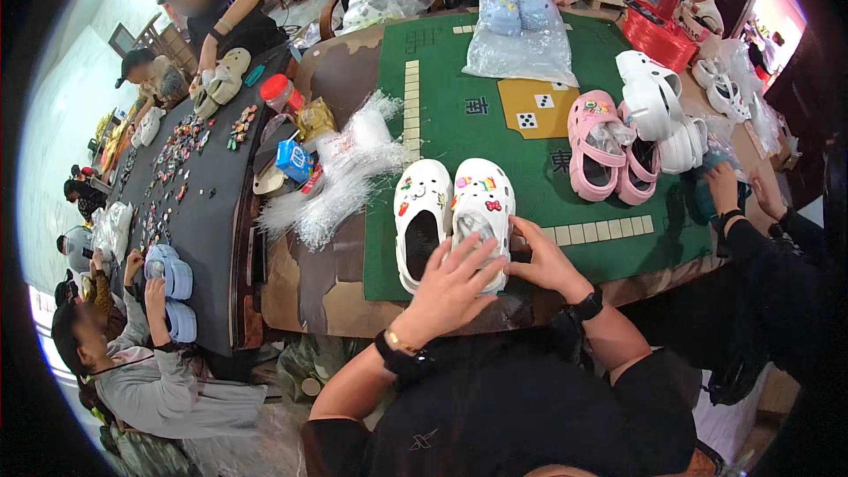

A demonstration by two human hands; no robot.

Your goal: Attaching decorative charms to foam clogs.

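Observation:
A pair of white clogs with colourful charms stands on the green mat, toes pointing away from me: the left clog (pixel 418 212) and the right clog (pixel 484 185). Inside the right clog's opening is crumpled clear plastic (pixel 474 223). My left hand (pixel 449 287) lies over that clog's heel and opening, fingers stretched and apart, the fingertips at the plastic. With bent fingers and thumb, my right hand (pixel 549 261) grips the outer side of the same clog near its heel. Part of the heel is hidden behind my left hand.
Pink clogs (pixel 594 146) and stacked white clogs (pixel 649 93) stand at the right, near another person's hands (pixel 724 185). White plastic strands (pixel 340 181) lie left. Across the table are bagged blue clogs (pixel 517 9). Co-workers sit around a dark table (pixel 208 230) strewn with charms.

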